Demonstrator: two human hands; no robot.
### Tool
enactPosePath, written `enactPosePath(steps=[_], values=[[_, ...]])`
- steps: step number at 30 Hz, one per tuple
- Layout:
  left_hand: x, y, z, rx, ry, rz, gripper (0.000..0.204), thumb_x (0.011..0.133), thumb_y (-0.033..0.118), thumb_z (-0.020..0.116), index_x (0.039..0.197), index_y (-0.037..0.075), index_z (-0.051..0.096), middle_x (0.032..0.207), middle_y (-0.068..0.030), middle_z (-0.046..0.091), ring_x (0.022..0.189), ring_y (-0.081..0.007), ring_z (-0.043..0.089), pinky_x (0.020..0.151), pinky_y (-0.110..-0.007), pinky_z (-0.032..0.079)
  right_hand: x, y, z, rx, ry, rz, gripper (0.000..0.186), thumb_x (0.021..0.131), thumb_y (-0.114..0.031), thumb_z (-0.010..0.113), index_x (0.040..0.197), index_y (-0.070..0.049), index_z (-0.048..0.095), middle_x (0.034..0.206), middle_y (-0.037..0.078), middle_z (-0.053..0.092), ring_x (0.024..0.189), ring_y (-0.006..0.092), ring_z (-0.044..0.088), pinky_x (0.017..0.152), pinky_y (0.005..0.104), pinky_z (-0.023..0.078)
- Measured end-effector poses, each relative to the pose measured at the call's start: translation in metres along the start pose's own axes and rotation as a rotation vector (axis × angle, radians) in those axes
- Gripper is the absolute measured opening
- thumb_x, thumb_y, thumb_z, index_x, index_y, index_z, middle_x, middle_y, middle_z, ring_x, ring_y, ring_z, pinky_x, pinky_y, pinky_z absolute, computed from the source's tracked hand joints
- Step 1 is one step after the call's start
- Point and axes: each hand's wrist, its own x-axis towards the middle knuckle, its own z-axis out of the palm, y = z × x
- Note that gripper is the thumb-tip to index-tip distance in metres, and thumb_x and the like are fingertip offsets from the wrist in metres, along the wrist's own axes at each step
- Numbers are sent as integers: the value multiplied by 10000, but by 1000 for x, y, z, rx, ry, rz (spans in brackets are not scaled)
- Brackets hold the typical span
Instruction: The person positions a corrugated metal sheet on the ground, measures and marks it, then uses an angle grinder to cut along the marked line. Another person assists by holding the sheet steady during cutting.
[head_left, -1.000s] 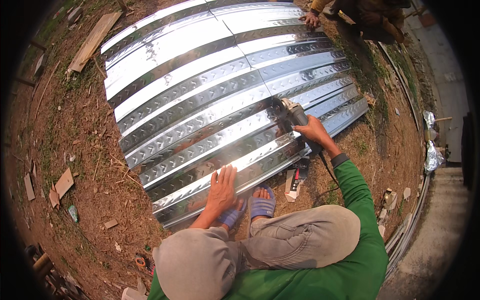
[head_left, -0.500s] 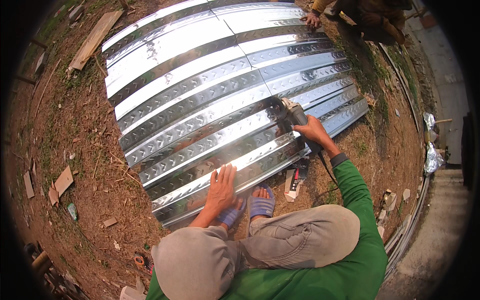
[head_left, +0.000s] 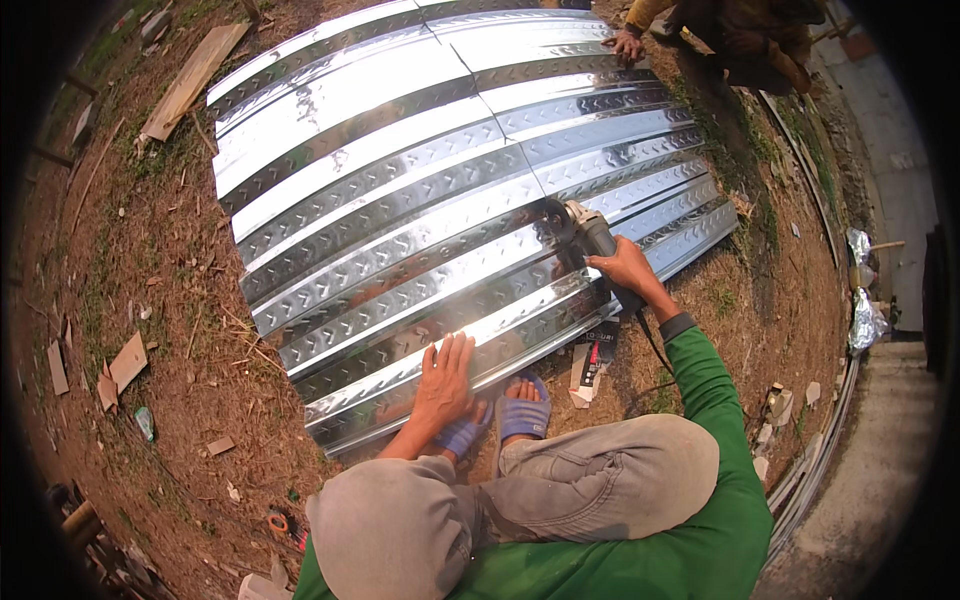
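Shiny ribbed metal sheeting (head_left: 400, 230) with pressed arrow marks lies across the ground in front of me. A dark cut line runs down it from the far edge towards the angle grinder (head_left: 596, 238). My right hand (head_left: 626, 266) is wrapped round the grinder's body, with its head and disc at the sheet's surface; the disc itself is hard to make out. My left hand (head_left: 447, 380) rests flat on the near edge of the sheeting, fingers stretched out. From the grinder a black cord (head_left: 655, 345) trails down beside my right forearm.
At the far right another person's hand (head_left: 627, 46) rests on the sheeting. A torn printed box (head_left: 592, 365) lies by my sandalled feet. Wooden boards (head_left: 195, 80) and cardboard scraps (head_left: 127, 364) lie on the left; an orange roll (head_left: 278, 521) sits at the lower left. Long rods (head_left: 815, 460) run along the right.
The grinder and my right hand have shifted very slightly towards me along the line. My left hand stays in place on the sheeting.
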Motion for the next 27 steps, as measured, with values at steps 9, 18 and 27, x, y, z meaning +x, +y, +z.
enactPosePath(steps=[9,18,27], values=[[-1,2,-3,-29,-8,3,879,886,389,732,1609,-31,459,1688,-266,429,1582,-438,385,1304,-624,292,-3,-2,-2,-20,-8,8,884,780,-511,889,1314,150,643,1241,376,732,1172,477,741,989,506,583],[-4,12,-45,33,3,53,898,882,367,726,1618,-51,426,1680,-271,430,1580,-454,376,1305,-631,279,4,5,2,-5,13,-29,884,772,-502,901,1293,170,658,1154,356,756,1066,442,771,922,484,600],[1,4,-14,-50,-8,2,902,881,366,727,1624,-47,426,1680,-263,432,1585,-446,370,1313,-628,263,8,12,9,-16,72,-66,887,761,-497,912,1271,186,666,1123,351,768,1022,424,787,896,479,608]])
